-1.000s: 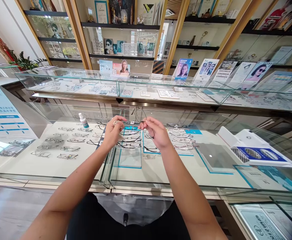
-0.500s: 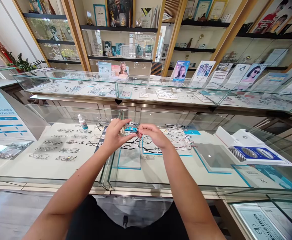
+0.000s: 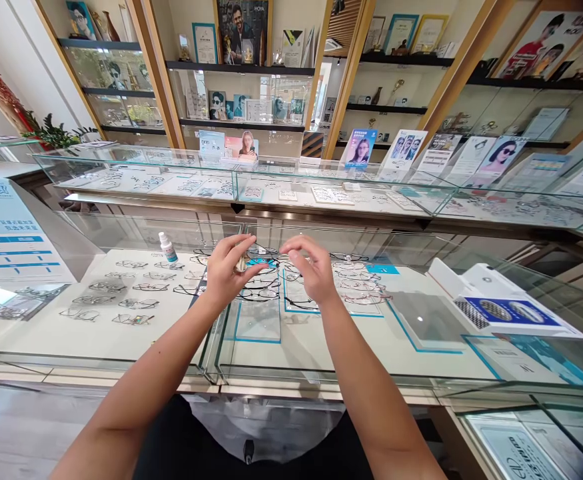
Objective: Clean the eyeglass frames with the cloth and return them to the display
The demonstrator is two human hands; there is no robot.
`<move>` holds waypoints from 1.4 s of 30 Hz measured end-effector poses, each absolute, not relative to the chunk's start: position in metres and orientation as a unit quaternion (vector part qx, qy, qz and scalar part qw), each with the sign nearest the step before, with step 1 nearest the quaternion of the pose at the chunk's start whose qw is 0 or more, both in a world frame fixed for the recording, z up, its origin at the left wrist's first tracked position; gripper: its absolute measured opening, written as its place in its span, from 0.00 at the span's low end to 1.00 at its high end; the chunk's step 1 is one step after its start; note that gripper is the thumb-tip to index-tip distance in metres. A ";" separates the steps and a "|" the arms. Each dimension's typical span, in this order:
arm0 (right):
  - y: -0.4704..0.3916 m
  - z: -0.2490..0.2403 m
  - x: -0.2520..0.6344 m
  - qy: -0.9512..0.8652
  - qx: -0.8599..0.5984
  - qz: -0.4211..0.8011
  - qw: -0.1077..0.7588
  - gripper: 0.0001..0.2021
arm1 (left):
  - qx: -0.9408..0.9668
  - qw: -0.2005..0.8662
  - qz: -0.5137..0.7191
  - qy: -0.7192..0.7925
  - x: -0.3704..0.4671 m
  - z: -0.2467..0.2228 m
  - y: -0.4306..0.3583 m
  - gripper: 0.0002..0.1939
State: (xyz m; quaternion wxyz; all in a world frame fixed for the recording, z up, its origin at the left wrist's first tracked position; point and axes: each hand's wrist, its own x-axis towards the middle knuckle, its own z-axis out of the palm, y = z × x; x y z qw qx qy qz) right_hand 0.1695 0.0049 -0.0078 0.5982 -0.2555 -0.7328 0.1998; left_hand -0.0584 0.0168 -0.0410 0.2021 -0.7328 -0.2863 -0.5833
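Here, a dark glasses frame (image 3: 273, 263) sat between left hand (image 3: 224, 272) and right hand (image 3: 316, 270).
Left thumb and fingers stood apart, a pale item (image 3: 241, 265) in their crook; right fingers curled near the frame; whether either hand clamped it, I couldn't tell.

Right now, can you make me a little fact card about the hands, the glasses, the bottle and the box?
Left hand: raised, thumb and fingers apart, with a small pale thing tucked in it; I can't tell what that is
Right hand: raised beside the left one, fingers bent; its grip is unclear
Glasses: many pairs in rows, some near the hands and more to the left
Bottle: white, standing at the left, near the back rows
Box: white with a blue panel, at the right
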 end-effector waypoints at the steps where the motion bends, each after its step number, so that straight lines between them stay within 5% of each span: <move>1: 0.006 -0.009 0.170 -0.712 -0.264 0.160 0.631 0.12 | -0.727 0.203 -0.590 -0.286 -0.059 -0.040 0.017 0.29; 7: 0.010 -0.015 0.176 -0.649 -0.301 -0.023 0.699 0.09 | -0.658 0.195 -0.662 -0.301 -0.063 -0.027 0.017 0.26; 13: -0.008 0.030 0.169 -0.728 -0.308 -0.021 0.611 0.14 | -0.617 0.184 -0.709 -0.289 -0.066 0.017 0.004 0.26; 19: -0.035 0.100 0.166 -0.707 -0.270 -0.075 0.649 0.09 | -0.584 0.195 -0.739 -0.274 -0.057 0.085 -0.012 0.25; 23: -0.049 0.115 0.167 -0.703 -0.258 -0.086 0.657 0.15 | -0.564 0.199 -0.761 -0.251 -0.045 0.110 -0.025 0.26; 27: -0.053 0.114 0.172 -0.707 -0.281 -0.064 0.646 0.27 | -0.568 0.191 -0.758 -0.257 -0.036 0.111 -0.033 0.25; 42: -0.035 0.112 0.194 -0.706 -0.335 -0.090 0.618 0.18 | -0.617 0.166 -0.716 -0.281 -0.026 0.096 -0.012 0.23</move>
